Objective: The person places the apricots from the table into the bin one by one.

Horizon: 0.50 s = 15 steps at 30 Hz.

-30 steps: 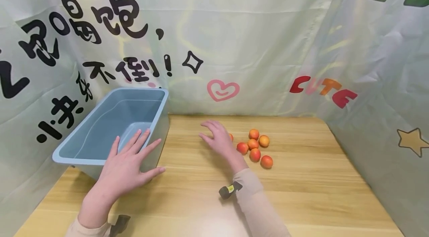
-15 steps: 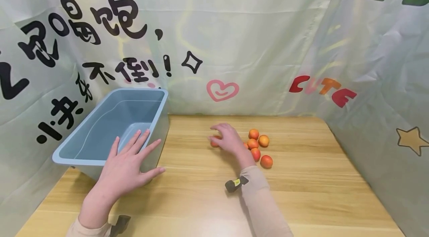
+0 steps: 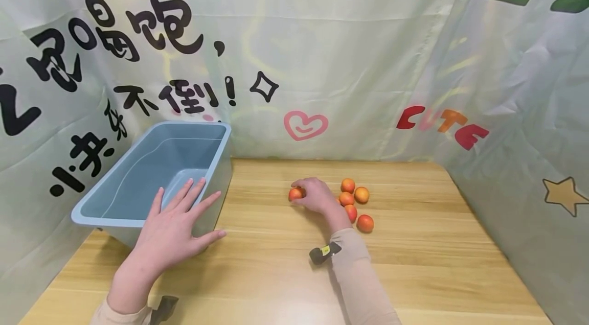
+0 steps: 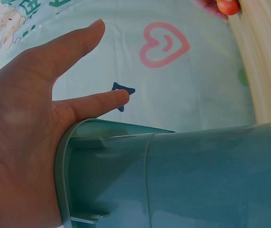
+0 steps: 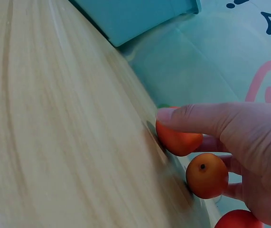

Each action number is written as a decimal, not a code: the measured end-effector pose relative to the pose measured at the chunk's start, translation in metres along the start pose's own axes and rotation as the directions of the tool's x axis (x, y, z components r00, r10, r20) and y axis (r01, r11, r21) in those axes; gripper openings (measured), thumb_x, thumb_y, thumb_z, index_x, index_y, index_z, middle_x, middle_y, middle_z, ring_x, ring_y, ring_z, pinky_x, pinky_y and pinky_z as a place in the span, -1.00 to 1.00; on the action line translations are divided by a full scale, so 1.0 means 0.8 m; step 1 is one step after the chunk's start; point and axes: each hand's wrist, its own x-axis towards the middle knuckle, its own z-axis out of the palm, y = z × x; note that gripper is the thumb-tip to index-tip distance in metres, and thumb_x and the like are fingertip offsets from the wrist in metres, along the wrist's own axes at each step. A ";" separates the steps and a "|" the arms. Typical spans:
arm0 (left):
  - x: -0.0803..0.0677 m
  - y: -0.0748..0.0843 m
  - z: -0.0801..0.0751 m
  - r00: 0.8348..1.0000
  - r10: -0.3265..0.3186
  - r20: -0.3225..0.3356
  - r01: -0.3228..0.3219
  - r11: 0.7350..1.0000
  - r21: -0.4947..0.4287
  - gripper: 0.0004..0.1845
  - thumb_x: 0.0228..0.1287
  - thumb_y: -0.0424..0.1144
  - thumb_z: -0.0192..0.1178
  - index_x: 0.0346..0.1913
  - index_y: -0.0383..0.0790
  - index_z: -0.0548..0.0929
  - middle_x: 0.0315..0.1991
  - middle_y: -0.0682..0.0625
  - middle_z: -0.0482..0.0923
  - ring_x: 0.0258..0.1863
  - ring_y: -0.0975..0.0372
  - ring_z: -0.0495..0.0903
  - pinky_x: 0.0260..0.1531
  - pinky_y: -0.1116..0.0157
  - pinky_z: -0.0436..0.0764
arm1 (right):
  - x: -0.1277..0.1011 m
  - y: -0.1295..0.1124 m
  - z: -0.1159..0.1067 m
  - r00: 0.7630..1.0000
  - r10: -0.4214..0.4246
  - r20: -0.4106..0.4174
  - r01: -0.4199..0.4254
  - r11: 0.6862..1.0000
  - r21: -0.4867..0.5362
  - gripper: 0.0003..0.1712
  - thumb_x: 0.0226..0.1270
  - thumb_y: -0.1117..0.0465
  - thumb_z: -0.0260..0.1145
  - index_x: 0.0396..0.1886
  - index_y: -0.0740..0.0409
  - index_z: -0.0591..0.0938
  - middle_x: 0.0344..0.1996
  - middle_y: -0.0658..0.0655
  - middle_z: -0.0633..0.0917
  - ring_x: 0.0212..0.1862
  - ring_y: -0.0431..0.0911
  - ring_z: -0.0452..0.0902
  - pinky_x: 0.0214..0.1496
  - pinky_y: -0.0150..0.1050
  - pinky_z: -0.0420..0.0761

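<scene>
My right hand [image 3: 317,196] has pinched one fruit [image 3: 295,193], left [image 3: 172,230] flat on the bin [image 3: 138,223]; a lift looks next

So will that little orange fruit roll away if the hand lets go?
Probably a bit: the fruit looks round and smooth, and the table is flat and bare there. The right hand curls round it, so it likely feels firm and light.
</scene>
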 end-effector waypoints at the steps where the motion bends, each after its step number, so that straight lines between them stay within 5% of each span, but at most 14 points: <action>1: 0.000 0.000 0.000 1.000 0.000 0.000 0.000 1.000 0.000 -0.16 0.10 0.51 0.07 0.41 0.22 0.36 0.51 -0.09 0.18 0.50 -0.05 0.16 0.38 -0.34 -0.11 | 0.000 0.000 0.001 1.000 0.005 0.008 -0.005 1.000 -0.004 -0.44 0.05 0.03 0.54 0.08 0.05 0.67 0.04 0.12 0.71 0.15 0.06 0.56 0.30 -0.05 0.47; 15: 0.000 -0.001 0.001 1.000 0.003 0.002 -0.003 1.000 -0.002 -0.16 0.11 0.52 0.05 0.41 0.22 0.35 0.52 -0.08 0.16 0.51 -0.05 0.13 0.37 -0.35 -0.12 | 0.004 -0.002 0.001 0.999 0.030 0.013 -0.031 0.999 0.017 -0.45 0.05 0.09 0.52 0.10 0.05 0.66 0.04 0.12 0.70 0.11 0.04 0.56 0.26 -0.06 0.49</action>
